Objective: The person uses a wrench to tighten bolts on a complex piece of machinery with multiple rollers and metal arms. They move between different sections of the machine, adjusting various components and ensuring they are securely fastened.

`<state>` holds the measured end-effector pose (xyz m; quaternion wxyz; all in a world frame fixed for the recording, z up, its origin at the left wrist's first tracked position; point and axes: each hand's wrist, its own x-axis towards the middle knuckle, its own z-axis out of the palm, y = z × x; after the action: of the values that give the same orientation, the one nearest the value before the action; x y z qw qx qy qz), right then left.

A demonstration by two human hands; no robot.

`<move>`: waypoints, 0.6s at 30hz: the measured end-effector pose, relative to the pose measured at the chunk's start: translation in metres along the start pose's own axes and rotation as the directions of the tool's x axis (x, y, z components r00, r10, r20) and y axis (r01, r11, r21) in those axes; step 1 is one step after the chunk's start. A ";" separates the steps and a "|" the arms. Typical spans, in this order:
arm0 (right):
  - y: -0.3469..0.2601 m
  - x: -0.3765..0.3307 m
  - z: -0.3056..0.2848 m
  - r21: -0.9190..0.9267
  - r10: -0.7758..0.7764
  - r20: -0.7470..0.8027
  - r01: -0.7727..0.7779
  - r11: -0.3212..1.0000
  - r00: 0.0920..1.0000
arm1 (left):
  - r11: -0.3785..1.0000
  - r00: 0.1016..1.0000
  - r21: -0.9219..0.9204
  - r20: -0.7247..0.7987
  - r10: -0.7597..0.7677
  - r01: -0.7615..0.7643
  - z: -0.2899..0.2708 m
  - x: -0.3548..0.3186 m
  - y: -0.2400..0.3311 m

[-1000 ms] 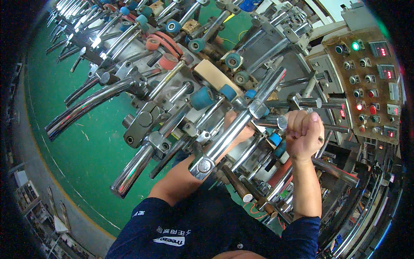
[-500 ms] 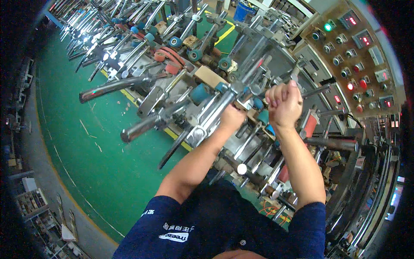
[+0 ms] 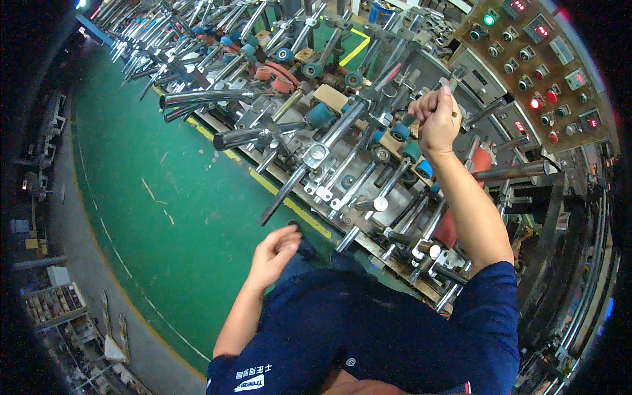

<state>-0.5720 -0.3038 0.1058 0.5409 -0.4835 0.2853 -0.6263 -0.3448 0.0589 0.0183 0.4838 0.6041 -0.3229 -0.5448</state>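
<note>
My left hand (image 3: 273,255) hangs over the green floor, off the machine, loosely bent with its fingers partly apart and nothing visible in them. Above it a dark rod (image 3: 283,195) juts out from a metal clamp block (image 3: 316,155). My right hand (image 3: 437,124) is raised over the machine with its fingers curled closed; whatever they hold, if anything, is hidden. A metal rod end (image 3: 454,79) stands just beyond its knuckles. Below that hand lie several chrome rods and rollers, among them a blue roller (image 3: 399,131) and a red roller (image 3: 446,230).
A control panel (image 3: 536,72) with lit buttons and red displays stands at the right. Long thick metal bars (image 3: 205,99) stick out over the floor at the left. Yellow tape (image 3: 308,219) runs along the machine's foot. A blue bucket (image 3: 380,13) stands at the back.
My left hand has come off the rods and moved down and left, towards my body. My right hand has risen slightly, still curled. The view has shifted a little.
</note>
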 end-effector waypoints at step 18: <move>-0.030 -0.001 -0.003 -0.441 0.505 -0.356 -0.617 0.651 0.787 | 0.956 0.978 0.264 -0.194 -0.081 0.131 -0.318 -0.040 -0.022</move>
<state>-0.5863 -0.2961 0.1308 0.5192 -0.4356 0.6373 -0.3668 -0.0467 0.1763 -0.0079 0.3922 0.7289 -0.3172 -0.4628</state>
